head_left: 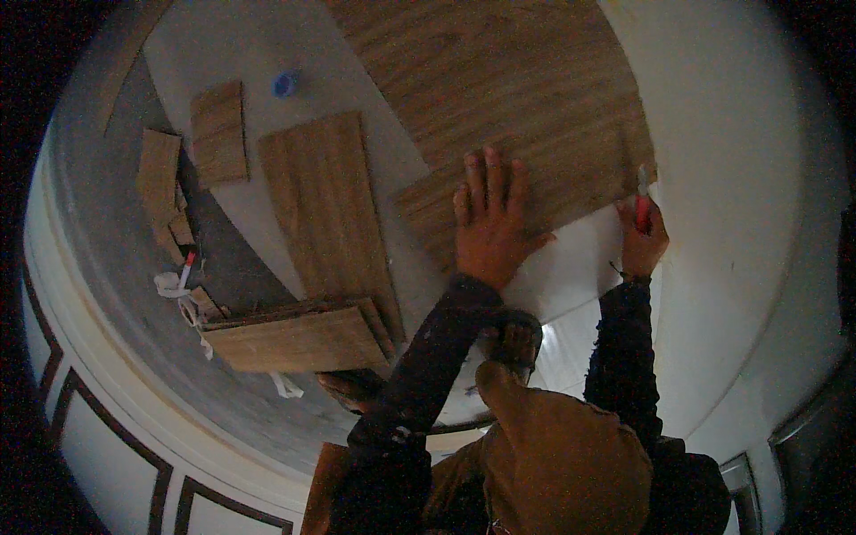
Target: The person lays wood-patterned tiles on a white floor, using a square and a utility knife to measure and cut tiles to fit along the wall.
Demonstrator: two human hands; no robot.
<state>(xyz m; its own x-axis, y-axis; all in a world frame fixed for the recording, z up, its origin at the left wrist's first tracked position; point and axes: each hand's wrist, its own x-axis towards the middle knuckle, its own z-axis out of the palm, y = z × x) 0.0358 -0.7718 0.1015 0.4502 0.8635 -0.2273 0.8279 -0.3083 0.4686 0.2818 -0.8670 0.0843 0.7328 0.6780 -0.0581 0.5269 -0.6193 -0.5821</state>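
The left hand (493,236) rests spread on the wooden plank (575,169), whose long axis runs rightward to the wall (722,178). The right hand (646,242), nearer that end, grips the red-handled knife (643,214), tip forward

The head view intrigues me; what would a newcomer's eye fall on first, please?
Probably the left hand, spread on a wood-grain plank near the middle. The right hand, beside the pale wall, grips a bright red-handled tool. A small blue object stands out at upper left.
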